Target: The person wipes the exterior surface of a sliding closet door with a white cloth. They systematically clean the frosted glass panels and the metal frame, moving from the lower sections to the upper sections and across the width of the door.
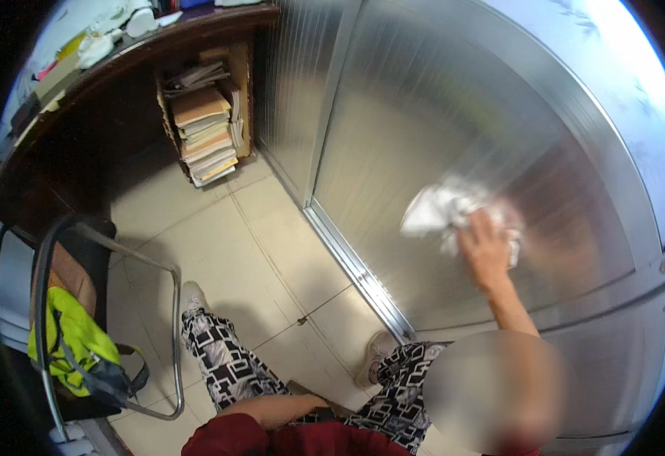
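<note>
My right hand (484, 247) is raised to the ribbed, frosted panel of a metal-framed sliding door (416, 114). Its fingers press a crumpled white cloth (431, 213) flat against the panel, and part of the cloth sticks out to the left of the fingers. Hand and cloth are a little smeared by motion. A faint reflection shows in the panel beside them. My left arm (290, 408) lies bent across my waist, below a dark red sleeve; the fingers of that hand cannot be made out.
On the left stands a metal-framed chair (176, 334) with a bright green and grey bag (78, 342) on it. An open box of stacked papers (203, 129) sits under a dark wooden desk (139, 57). The door's metal track (355, 270) runs along the tiled floor (252, 235).
</note>
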Demonstrator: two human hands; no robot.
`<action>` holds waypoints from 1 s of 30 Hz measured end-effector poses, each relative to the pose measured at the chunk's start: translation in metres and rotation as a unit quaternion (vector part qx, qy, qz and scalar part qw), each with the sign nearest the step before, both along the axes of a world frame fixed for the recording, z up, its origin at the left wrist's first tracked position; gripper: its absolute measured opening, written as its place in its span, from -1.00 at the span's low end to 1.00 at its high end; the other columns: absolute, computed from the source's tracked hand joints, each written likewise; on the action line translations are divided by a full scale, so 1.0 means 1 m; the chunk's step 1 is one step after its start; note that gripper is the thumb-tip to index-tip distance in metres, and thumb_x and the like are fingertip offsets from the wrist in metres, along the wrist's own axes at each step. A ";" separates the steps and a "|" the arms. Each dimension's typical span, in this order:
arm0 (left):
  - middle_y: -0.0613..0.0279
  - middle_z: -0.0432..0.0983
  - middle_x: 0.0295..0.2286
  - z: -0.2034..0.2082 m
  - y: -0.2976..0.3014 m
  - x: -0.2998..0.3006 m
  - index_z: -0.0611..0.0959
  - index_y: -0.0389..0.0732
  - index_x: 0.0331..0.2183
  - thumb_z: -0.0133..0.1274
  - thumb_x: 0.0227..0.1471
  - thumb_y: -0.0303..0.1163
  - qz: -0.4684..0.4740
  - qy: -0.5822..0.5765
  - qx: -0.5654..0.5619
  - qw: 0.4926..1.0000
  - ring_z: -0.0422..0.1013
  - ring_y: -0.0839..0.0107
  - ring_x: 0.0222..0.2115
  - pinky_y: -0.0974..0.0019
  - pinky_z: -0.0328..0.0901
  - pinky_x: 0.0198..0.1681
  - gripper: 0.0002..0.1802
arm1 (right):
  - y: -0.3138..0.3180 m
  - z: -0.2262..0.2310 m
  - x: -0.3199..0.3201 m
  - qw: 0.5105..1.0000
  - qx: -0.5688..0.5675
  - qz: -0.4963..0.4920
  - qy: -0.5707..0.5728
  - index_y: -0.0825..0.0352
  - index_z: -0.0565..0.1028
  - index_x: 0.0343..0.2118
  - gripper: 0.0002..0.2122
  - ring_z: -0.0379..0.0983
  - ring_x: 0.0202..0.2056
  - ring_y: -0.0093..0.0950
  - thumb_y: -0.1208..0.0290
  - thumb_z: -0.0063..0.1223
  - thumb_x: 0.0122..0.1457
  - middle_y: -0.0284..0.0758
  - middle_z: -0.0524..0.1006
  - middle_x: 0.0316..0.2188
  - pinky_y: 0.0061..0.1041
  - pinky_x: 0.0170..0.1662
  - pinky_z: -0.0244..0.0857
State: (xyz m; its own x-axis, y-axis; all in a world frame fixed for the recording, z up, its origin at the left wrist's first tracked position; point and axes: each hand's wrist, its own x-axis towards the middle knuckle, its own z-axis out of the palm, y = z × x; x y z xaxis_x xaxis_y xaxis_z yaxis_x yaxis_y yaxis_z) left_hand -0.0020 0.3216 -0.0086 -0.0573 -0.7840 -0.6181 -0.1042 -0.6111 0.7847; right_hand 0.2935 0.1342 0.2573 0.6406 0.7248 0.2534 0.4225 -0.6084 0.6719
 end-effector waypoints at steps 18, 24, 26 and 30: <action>0.04 0.46 -0.27 -0.037 0.017 -0.073 0.52 -0.27 -0.26 -0.11 -0.03 -0.12 0.189 0.026 0.026 0.981 0.39 0.12 -0.34 0.12 0.27 -0.28 -0.57 | 0.034 0.178 0.030 0.942 0.076 0.033 -0.324 -0.01 0.46 -0.10 -0.44 0.35 -0.04 -0.40 0.49 0.21 -0.32 -0.42 0.41 -0.05 -0.41 -0.04 0.25; 0.04 0.47 -0.32 -0.057 0.043 -0.056 0.53 -0.30 -0.30 -0.08 -0.06 -0.13 0.230 -0.081 0.069 0.967 0.39 0.14 -0.37 0.14 0.28 -0.32 -0.58 | -0.034 0.055 -0.031 0.987 0.132 0.025 -0.091 0.01 0.53 -0.27 -0.76 0.17 0.05 -0.48 0.38 0.02 -0.06 -0.45 0.36 -0.04 -0.19 0.06 -0.06; 0.04 0.48 -0.33 -0.068 0.032 -0.031 0.53 -0.31 -0.32 -0.07 -0.07 -0.13 0.204 -0.109 0.057 0.971 0.40 0.15 -0.39 0.14 0.28 -0.33 -0.59 | -0.066 0.029 -0.038 0.998 0.059 0.023 0.014 0.03 0.53 -0.27 -0.75 0.16 0.05 -0.46 0.36 0.04 -0.09 -0.43 0.35 -0.04 -0.17 0.05 -0.03; 0.04 0.49 -0.36 -0.102 0.019 -0.004 0.54 -0.32 -0.35 -0.04 -0.09 -0.14 0.181 -0.142 0.015 0.973 0.40 0.16 -0.41 0.15 0.28 -0.36 -0.59 | -0.070 0.026 -0.030 0.997 0.049 0.036 0.049 0.02 0.50 -0.19 -0.56 0.17 0.05 -0.45 0.41 0.23 -0.27 -0.44 0.36 -0.01 -0.15 0.04 0.04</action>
